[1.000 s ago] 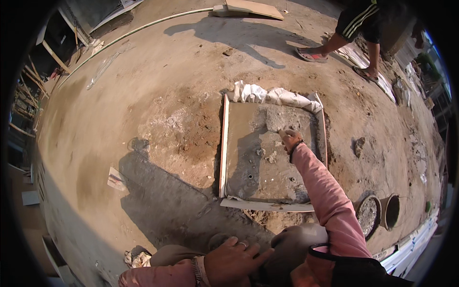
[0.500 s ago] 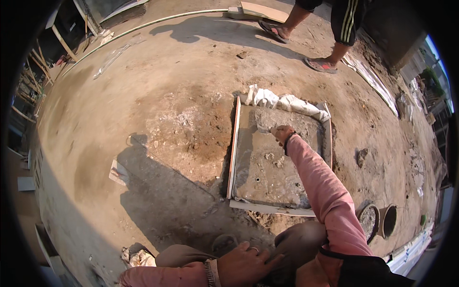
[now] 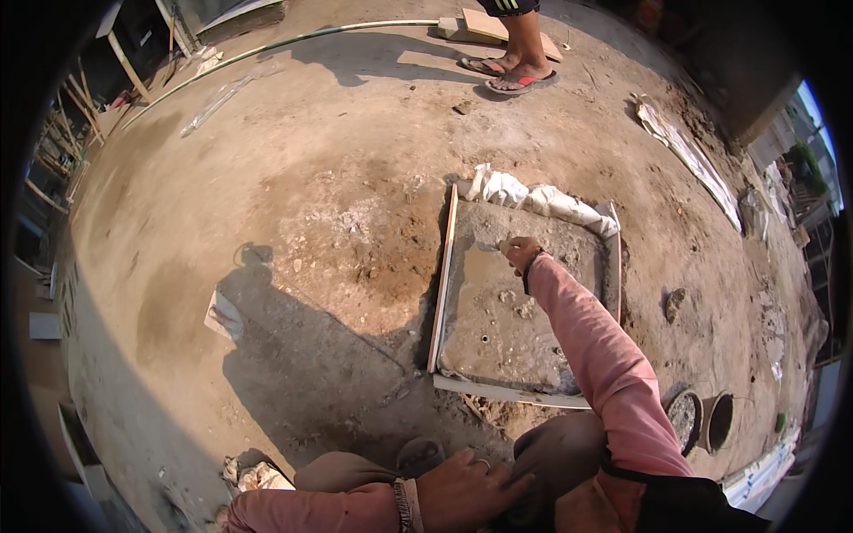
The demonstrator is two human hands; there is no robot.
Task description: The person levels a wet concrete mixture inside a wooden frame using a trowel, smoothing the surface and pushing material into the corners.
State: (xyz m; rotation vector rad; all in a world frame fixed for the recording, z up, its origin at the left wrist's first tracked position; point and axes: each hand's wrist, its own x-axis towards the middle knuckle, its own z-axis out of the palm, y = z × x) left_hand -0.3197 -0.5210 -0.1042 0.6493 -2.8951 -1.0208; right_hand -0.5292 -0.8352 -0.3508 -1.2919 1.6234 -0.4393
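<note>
My right hand (image 3: 521, 252) is closed around the handle of a trowel, reaching over the upper part of a square form filled with wet concrete (image 3: 498, 346). Little of the trowel (image 3: 488, 246) shows past my fingers; its blade is at the concrete's surface, beside a smooth wet patch. Thin boards (image 3: 443, 284) edge the form on the left and near sides, and a crumpled white sack (image 3: 542, 201) lines its far side. A small round hole (image 3: 484, 338) shows in the concrete. Nearer me, my left hand (image 3: 466, 490) rests on my leg, fingers outstretched, holding nothing.
Two round buckets (image 3: 702, 419) stand at the right, one with grey material inside. A person in sandals (image 3: 524, 82) stands at the far side near stacked boards (image 3: 471, 29). A long pipe (image 3: 293, 44) curves over the ground. A white-edged flat piece (image 3: 224, 317) lies left.
The other person has stepped left, bringing their feet close together. My right hand with the trowel has shifted slightly, and the smooth patch beside it is larger. My left hand stays put.
</note>
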